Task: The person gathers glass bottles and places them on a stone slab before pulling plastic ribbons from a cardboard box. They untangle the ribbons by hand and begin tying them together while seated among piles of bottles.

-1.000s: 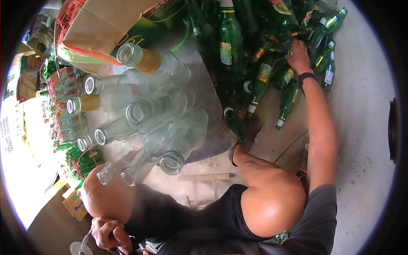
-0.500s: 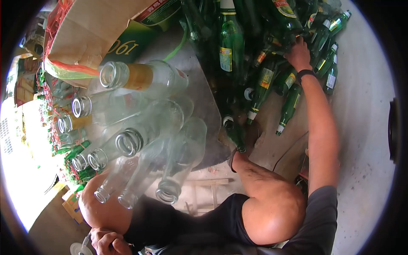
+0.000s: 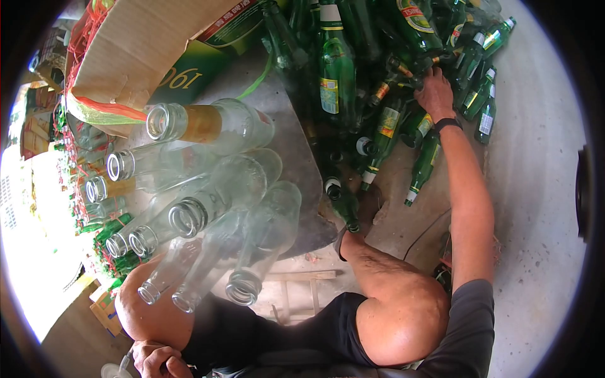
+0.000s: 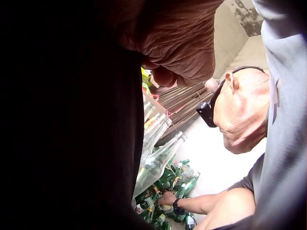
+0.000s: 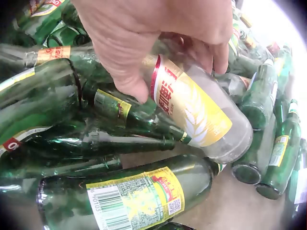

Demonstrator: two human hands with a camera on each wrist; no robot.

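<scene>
My right hand (image 3: 435, 94) reaches into a heap of green beer bottles. In the right wrist view that hand (image 5: 163, 38) grips a clear glass bottle (image 5: 196, 105) with a gold and red label, thumb on one side and fingers on the other. The bottle lies tilted over the heap, its base toward the lower right. Just below it is a green bottle (image 5: 129, 196) with a yellow barcode label. My left hand (image 3: 157, 360) rests beside my left knee, fingers loosely curled and holding nothing; only its wrinkled skin (image 4: 177, 48) shows close up in the left wrist view.
Several clear bottles (image 3: 246, 183) stand grouped between my left knee and the heap. Behind them is an opened cardboard carton (image 3: 138, 50). A low wooden frame (image 3: 302, 275) lies between my legs. Bundled bottles (image 3: 94, 208) are at the left, and a pale wall (image 3: 535, 189) is at the right.
The head view has shifted, so the carton and clear bottles appear farther left and the clear bottles lower. My right hand has drawn slightly back toward me within the heap. The left hand stays by the knee.
</scene>
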